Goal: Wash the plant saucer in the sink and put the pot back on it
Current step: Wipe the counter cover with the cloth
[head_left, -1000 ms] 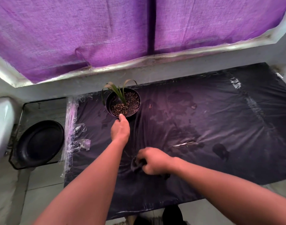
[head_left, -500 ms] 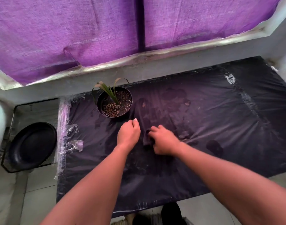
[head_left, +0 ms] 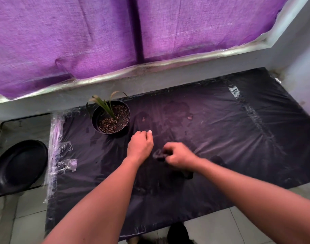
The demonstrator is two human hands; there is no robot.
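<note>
Nearest you, both of your bare forearms reach forward over the black plastic sheet [head_left: 212, 131] that covers the table. Your right hand [head_left: 179, 156] is curled tight around a small dark wad, apparently a cloth [head_left: 159, 154], pressed down on the sheet, which puckers into folds running out to the right; the hand is a little blurred. Your left hand [head_left: 140, 147] lies just beside it, knuckles up, fingers folded loosely under into a soft fist resting on the plastic with nothing in it that you can see. Off to your left, past the edge of the sheet with its crumpled clear tape [head_left: 66, 156], the black saucer [head_left: 19, 167] sits empty on a thin wire stand [head_left: 0, 131], well apart from the pot. Beyond your left hand, near the back left corner of the sheet, the black pot [head_left: 110, 119] stands upright directly on the plastic, filled with dark soil flecked with pale bits and holding a few thin green leaves [head_left: 102, 103] that droop at the tips. Behind the table runs a pale ledge [head_left: 168, 74], and above it hangs a purple curtain [head_left: 80, 32] in two panels.
</note>
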